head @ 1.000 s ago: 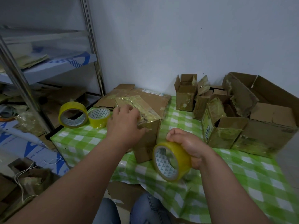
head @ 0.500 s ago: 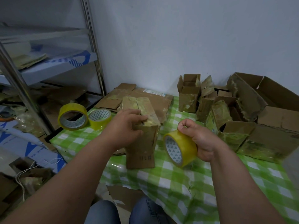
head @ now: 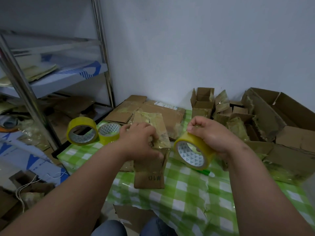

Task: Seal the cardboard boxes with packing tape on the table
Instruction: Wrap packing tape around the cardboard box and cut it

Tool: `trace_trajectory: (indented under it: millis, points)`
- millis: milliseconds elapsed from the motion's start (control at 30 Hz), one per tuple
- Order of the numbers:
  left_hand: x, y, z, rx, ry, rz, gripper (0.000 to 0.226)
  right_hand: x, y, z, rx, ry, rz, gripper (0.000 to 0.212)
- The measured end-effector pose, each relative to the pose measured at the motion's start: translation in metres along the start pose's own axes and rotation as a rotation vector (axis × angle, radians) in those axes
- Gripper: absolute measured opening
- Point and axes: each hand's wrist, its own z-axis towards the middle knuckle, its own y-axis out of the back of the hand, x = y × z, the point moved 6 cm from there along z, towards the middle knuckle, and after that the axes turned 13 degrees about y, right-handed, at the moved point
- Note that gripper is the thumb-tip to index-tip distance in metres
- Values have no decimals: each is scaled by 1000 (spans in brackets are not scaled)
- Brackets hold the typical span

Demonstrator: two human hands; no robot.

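A small cardboard box (head: 150, 174) marked "#10" stands on the green checked tablecloth (head: 187, 198) in the middle. My left hand (head: 139, 142) grips its top near edge, fingers curled over the taped flaps. Just to the right, my right hand (head: 211, 133) holds a yellow roll of packing tape (head: 192, 153) above the table, thumb and fingers pinched together over the roll's top. The tape's loose end is too faint to make out.
Two more yellow tape rolls (head: 81, 132) (head: 109, 132) sit at the table's left corner. Flattened cardboard (head: 163, 113) lies behind the box. Several open small boxes (head: 202, 103) and a large open carton (head: 286, 116) crowd the right. A metal shelf rack (head: 102, 53) stands at left.
The box has been set more upright and squared toward me. My right hand lifted the tape roll up and closer to the box top. My left hand shifted onto the box's near top edge.
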Motion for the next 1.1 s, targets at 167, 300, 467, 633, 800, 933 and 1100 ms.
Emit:
trace_trajectory:
  millis: [167, 300, 467, 633, 800, 933, 1100]
  points:
    - [-8, 36, -1, 92, 47, -857, 34, 23, 7, 4, 62, 57, -42, 14]
    - [-25, 50, -5, 193, 19, -953, 57, 48, -2, 3, 188, 108, -75, 10]
    - [-29, 48, -15, 371, -6, -981, 29, 64, -18, 4, 275, 108, -138, 9]
    - [-23, 46, -20, 353, 49, -1019, 13, 66, -28, 0, 313, 82, -112, 9]
    - [-8, 48, -22, 290, 130, -1133, 16, 57, -16, -6, 275, 159, -12, 79]
    - [2, 47, -25, 267, 183, -1240, 19, 56, -12, -16, 380, 214, 249, 75]
    - [10, 49, -30, 184, 192, -1249, 21, 53, -7, -20, 354, 257, 169, 63]
